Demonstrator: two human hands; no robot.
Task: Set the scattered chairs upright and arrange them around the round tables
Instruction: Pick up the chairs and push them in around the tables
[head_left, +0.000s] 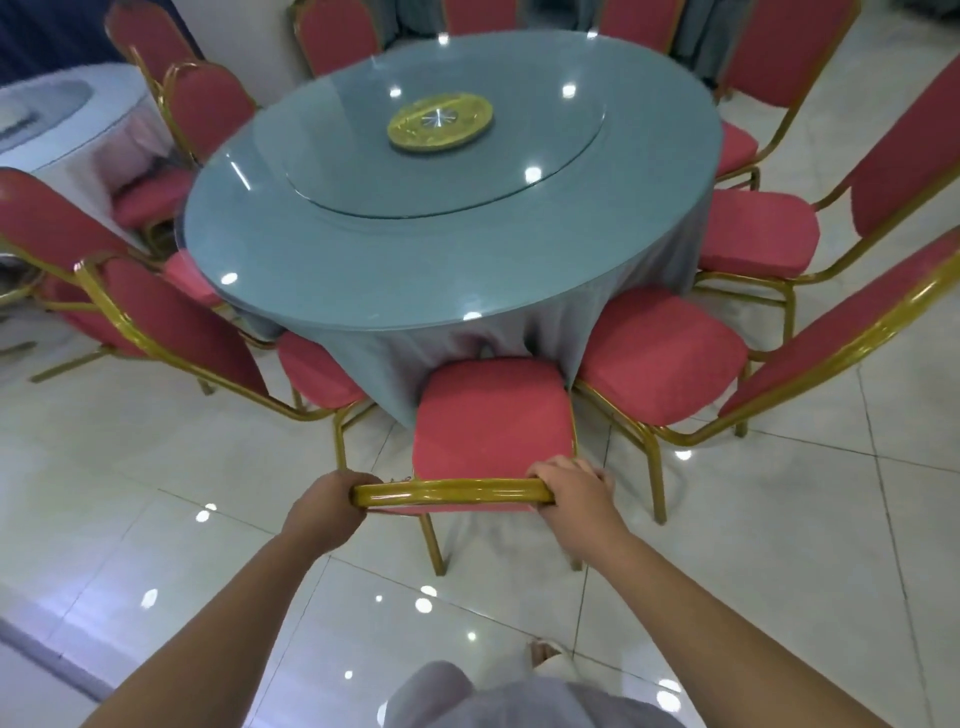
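Grips the crosswise gold top rail (452, 491) of the red-cushioned, gold metal-framed chair (493, 415), left hand (327, 501) and right hand (571, 486) curled round its ends, equally near. Stands upright straight ahead, seat front against the round glass-topped grey-blue table (363, 249). Probably needs a straight push.

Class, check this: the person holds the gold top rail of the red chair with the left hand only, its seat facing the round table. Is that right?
No. The head view shows both hands on the gold top rail: left hand at one end, right hand at the other. The seat of the red chair does face the round table.
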